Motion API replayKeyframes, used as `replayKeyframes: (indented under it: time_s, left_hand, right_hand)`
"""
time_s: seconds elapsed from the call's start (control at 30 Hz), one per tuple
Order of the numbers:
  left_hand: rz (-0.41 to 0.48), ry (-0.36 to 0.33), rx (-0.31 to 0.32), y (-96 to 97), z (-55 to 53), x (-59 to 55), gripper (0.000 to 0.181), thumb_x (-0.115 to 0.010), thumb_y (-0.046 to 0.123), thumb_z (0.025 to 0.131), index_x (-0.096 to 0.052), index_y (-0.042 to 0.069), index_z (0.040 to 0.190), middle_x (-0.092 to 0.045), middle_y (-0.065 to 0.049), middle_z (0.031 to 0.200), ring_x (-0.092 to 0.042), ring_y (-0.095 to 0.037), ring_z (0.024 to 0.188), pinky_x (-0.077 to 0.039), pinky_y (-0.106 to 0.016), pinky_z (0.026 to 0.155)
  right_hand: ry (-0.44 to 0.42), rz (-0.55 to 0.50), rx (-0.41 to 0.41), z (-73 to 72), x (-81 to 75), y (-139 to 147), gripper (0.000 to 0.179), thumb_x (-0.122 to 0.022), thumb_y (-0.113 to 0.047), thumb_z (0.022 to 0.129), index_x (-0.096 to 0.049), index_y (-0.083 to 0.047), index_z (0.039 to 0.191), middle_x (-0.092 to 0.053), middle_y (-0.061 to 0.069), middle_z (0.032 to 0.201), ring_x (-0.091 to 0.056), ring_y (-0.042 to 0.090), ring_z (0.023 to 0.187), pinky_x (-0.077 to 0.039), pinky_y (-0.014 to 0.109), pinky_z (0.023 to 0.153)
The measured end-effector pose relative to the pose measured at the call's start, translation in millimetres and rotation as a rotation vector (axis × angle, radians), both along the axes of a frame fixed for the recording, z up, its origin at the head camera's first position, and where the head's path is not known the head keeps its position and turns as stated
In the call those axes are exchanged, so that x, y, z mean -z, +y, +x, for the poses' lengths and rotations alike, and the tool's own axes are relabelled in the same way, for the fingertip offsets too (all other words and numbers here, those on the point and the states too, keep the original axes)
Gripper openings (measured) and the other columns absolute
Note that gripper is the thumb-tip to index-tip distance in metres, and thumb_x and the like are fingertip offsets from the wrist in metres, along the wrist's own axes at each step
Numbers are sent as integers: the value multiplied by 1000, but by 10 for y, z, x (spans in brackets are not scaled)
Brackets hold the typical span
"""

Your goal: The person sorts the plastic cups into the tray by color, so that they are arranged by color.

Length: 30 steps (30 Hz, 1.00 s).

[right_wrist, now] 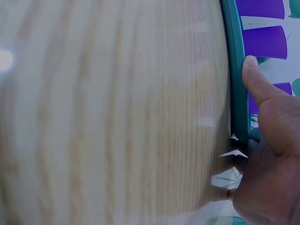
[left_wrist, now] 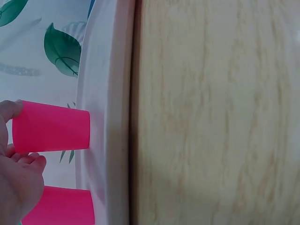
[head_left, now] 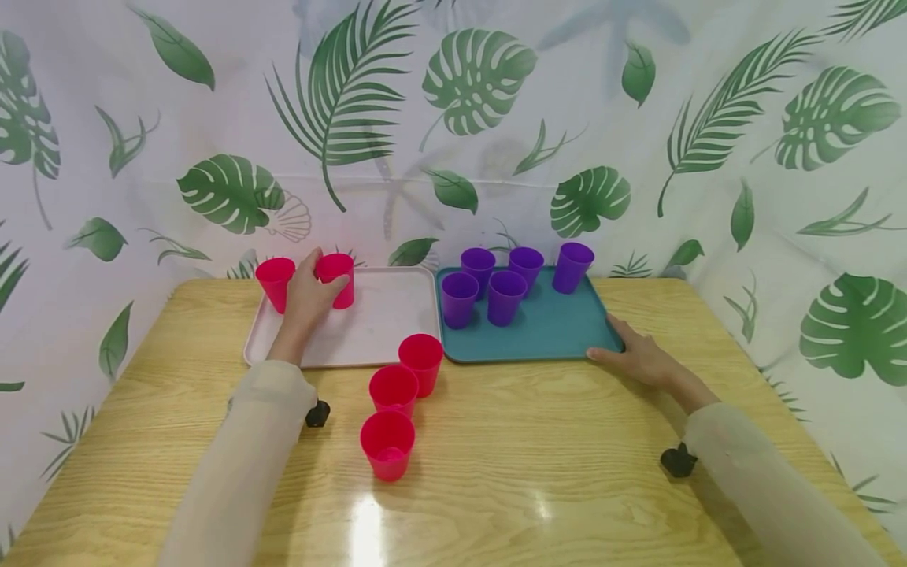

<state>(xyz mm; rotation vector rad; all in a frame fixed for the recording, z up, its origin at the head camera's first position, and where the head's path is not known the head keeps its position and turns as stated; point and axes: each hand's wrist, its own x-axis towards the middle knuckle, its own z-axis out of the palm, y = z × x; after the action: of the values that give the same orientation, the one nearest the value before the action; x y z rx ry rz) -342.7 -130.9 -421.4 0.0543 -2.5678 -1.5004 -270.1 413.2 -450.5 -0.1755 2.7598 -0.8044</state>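
Observation:
On the white tray (head_left: 383,335), my left hand (head_left: 312,287) grips a pinkish-red plastic cup (head_left: 343,293) near its rim. In the left wrist view, the thumb (left_wrist: 10,108) lies on one side of that cup (left_wrist: 51,126) and the fingers on the other. A second red cup (head_left: 275,282) stands just left of this hand. At the front right corner of the teal tray (head_left: 538,339) rests my right hand (head_left: 638,356). Its thumb (right_wrist: 255,77) touches the front rim, while the extended fingers lie along the right side, partly hidden.
Several purple cups (head_left: 506,299) stand on the teal tray. In front of the white tray, three more red cups (head_left: 388,449) form a slanting row on the wooden table (head_left: 531,472). A leaf-patterned cloth (head_left: 453,157) hangs behind.

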Motion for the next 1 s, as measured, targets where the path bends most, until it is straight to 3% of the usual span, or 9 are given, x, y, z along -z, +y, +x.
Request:
replayKeyframes:
  time_s: [0.17,0.5,0.73,1.0]
  left_hand:
    - [3,11,2,10,13,-63,84,-69,28,99,-20,10,166,-29,-14,168,-28,-35,153,-36,-52,118]
    - [-36,220,7,28,123,-316,73,-63,29,100,-32,8,162,-36,-12,165,-30,-31,152,-30,-50,122]
    - [21,239,96,2,296,-504,67,-62,23,102,-35,8,161,-41,-12,162,-38,-32,149,-35,-47,120]
    - [43,199,217,8,560,-586,67,-64,22,102,-34,14,162,-42,-8,162,-41,-27,148,-43,-47,114]
  right_hand:
    - [8,1,-3,-7,-5,-2,106,-58,-58,101,3,4,163,-1,39,164,2,65,146,-5,77,115]
    - [8,13,-1,9,-9,-9,106,-57,-59,101,3,3,163,-2,40,163,0,66,145,-7,77,115]
    - [12,12,-4,-12,-7,-14,106,-58,-58,101,2,4,162,-3,41,163,-2,65,146,-9,75,116]
    - [2,25,2,-10,-21,-20,107,-57,-60,101,2,4,162,-3,42,162,-2,66,146,-9,76,115]
